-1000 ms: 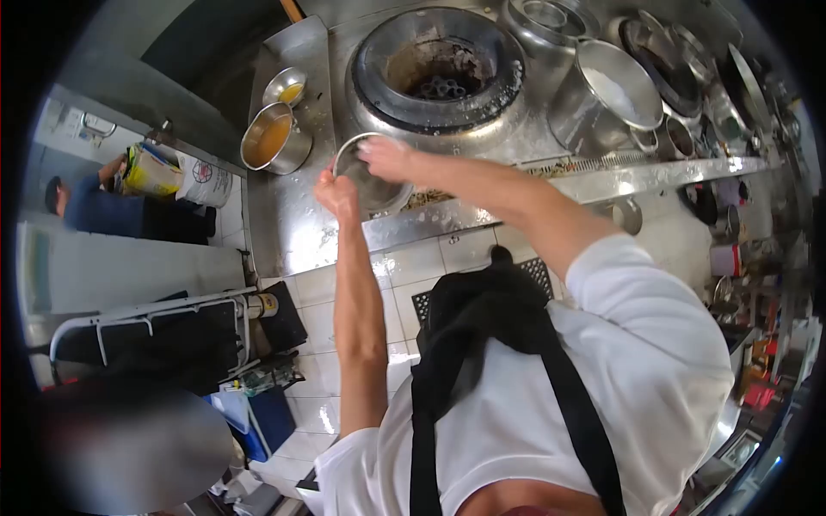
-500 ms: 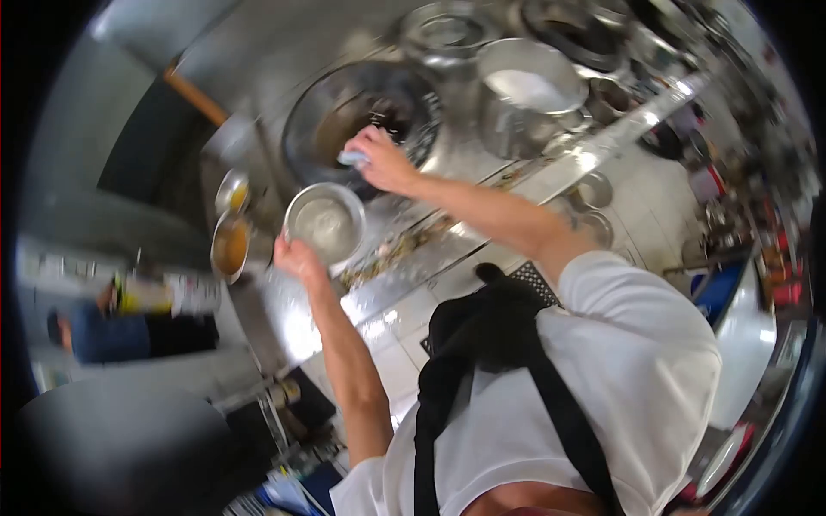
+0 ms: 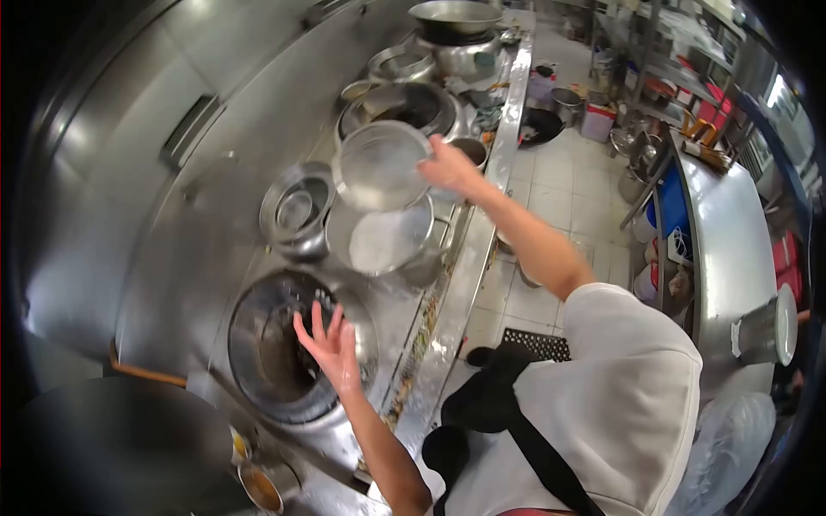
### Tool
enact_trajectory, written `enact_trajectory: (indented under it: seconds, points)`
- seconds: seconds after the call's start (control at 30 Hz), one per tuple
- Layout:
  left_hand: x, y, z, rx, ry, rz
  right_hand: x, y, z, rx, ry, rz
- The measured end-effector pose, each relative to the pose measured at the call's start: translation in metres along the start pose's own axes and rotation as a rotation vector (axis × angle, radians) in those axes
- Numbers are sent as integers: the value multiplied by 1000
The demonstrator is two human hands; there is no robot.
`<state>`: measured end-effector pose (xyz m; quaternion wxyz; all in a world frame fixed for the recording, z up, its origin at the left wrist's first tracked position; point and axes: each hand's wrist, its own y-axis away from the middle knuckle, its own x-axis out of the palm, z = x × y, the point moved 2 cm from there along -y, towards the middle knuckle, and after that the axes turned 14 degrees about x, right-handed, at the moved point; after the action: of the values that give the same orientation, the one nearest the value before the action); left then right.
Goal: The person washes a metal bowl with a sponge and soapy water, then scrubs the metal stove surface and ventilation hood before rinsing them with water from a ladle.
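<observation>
Holding a round steel bowl by its rim, the right hand tilts it above a white-filled pot on the surface. Nearer the body, the left hand hovers empty, fingers spread, over the wok burner.

A round steel bowl hides the fingertips of the right hand gripping its rim, and its contents blur.
</observation>
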<state>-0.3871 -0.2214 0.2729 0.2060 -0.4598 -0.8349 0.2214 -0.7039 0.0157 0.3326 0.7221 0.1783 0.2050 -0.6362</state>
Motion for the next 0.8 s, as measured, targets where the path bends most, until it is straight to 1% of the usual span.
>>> enact_trajectory:
  seconds: [0.03, 0.07, 0.1, 0.17, 0.23, 0.27, 0.3, 0.37, 0.43, 0.47, 0.5, 0.53, 0.57, 0.6, 0.63, 0.67, 0.7, 0.73, 0.8]
  points:
    - [0, -3, 15, -37, -15, -5, -27, -26, -19, 77, 20, -42]
    - [1, -3, 27, -28, -64, 6, -41, -54, -53, 91, -7, -147]
    - [3, 2, 39, -70, -85, -15, -51, -81, -95, 107, -26, -247]
    - [0, 23, 65, -134, -139, -7, -73, -108, -163, 365, -158, -145]
    - [-7, 52, 77, -254, -205, -45, -77, -151, -260, 540, -236, -97]
    - [-19, 69, 87, -267, -217, -82, -84, -180, -326, 362, 9, -17]
    - [-32, 86, 95, -280, -233, -123, -90, -189, -355, 336, 163, 14]
    - [-54, 110, 92, -359, -344, -232, -107, -208, -376, 71, 557, 14]
    - [-66, 122, 77, -444, -443, -344, -126, -238, -382, -243, 816, -72]
    - [-81, 134, 78, -409, -482, -372, -133, -258, -384, -326, 830, -138]
    - [-98, 149, 80, -424, -551, -396, -142, -277, -381, -392, 799, -226]
    - [-102, 150, 78, -445, -580, -416, -138, -322, -385, 177, 165, -84]
    - [-103, 154, 70, -472, -610, -445, -133, -361, -390, 618, -600, -293]
    - [-102, 153, 64, -521, -614, -451, -125, -371, -356, 506, -835, -241]
    - [-106, 157, 63, -520, -642, -424, -120, -377, -310, 396, -1075, -190]
    - [-104, 156, 61, -521, -669, -426, -109, -382, -277, 389, -1086, -51]
    - [-106, 155, 58, -521, -692, -412, -101, -383, -260, 383, -1100, 71]
    - [-113, 165, 61, -508, -658, -464, -88, -378, -236, 404, -1061, 127]
    - [-128, 185, 73, -496, -669, -496, -43, -331, -150, 416, -846, 248]
